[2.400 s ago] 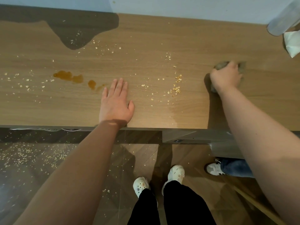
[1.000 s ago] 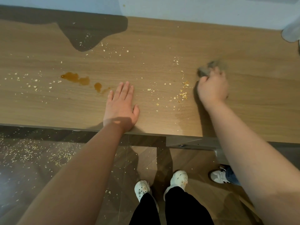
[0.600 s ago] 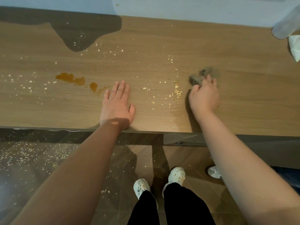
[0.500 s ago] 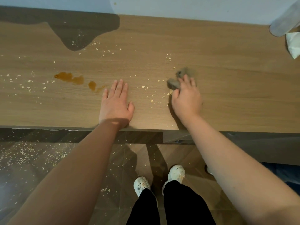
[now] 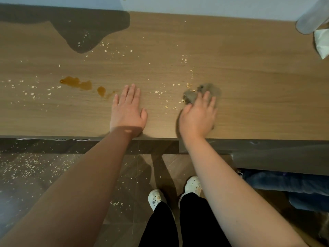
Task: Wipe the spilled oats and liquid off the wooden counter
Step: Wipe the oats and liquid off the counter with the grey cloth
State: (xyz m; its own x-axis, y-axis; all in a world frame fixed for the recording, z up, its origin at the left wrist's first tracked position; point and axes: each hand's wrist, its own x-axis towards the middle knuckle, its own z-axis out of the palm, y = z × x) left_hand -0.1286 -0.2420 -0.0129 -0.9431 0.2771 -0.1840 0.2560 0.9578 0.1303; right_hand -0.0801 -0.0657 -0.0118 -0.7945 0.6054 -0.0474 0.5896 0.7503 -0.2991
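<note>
The wooden counter (image 5: 249,86) carries a brown liquid puddle (image 5: 76,82) with a smaller drop (image 5: 101,90) at left centre. Oat flakes (image 5: 32,90) lie scattered on the left, more oats (image 5: 114,50) sit near the back, and a few (image 5: 189,85) lie right by the cloth. My left hand (image 5: 127,111) rests flat on the counter near its front edge, just right of the liquid. My right hand (image 5: 198,114) presses with spread fingers on a grey cloth (image 5: 211,90), which bunches ahead of the fingertips.
A translucent container (image 5: 313,16) and a white tissue (image 5: 322,43) sit at the back right corner. A dark shadow (image 5: 89,32) covers the back left. Spilled oats (image 5: 35,166) litter the floor below. Another person's jeans (image 5: 293,184) show at right under the counter.
My right hand has swept the cloth leftward across the counter and into the oat pile, ending close to my left hand. The left hand has stayed flat in place.
</note>
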